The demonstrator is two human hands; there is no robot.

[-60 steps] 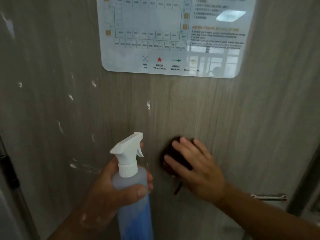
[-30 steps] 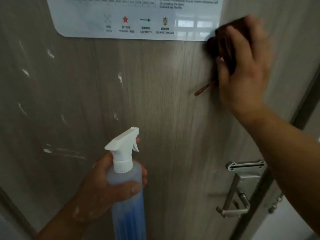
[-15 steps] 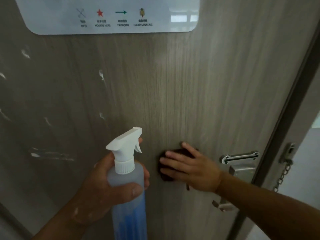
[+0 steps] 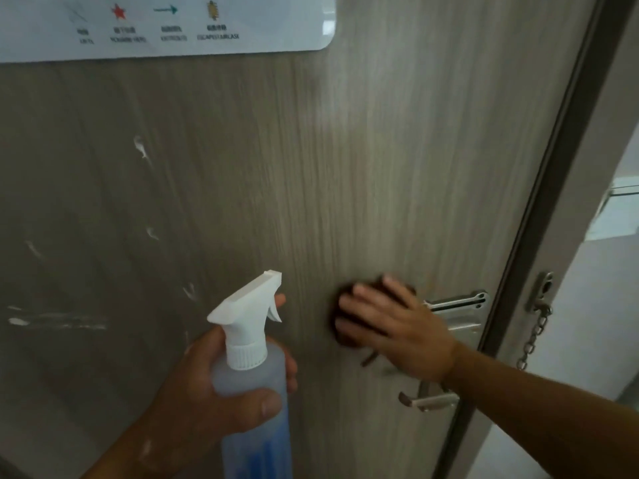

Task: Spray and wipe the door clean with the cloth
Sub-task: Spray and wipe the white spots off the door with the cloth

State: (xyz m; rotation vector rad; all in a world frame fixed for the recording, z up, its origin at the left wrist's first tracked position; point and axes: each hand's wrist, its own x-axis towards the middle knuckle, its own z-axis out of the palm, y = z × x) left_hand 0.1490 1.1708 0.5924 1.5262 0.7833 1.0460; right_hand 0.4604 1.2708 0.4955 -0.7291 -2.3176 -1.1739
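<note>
A grey wood-grain door (image 4: 380, 167) fills the view, with white streaks and smears (image 4: 140, 146) across its left half. My left hand (image 4: 200, 385) grips a clear spray bottle (image 4: 249, 375) with a white trigger head and blue liquid, held upright in front of the door, nozzle pointing left. My right hand (image 4: 397, 326) lies flat with spread fingers, pressing a dark brown cloth (image 4: 340, 335) against the door just left of the handle. Most of the cloth is hidden under the hand.
A metal door handle and plate (image 4: 456, 316) sit right of my right hand, a lever (image 4: 428, 399) below. A white evacuation sign (image 4: 166, 25) is fixed at the top left. The dark door edge (image 4: 539, 202) runs down the right, with a security chain (image 4: 534, 333) beyond it.
My right hand swept the cloth from the upper right near the sign down to beside the handle, and now sits slightly further right. The bottle has stayed about where it was.
</note>
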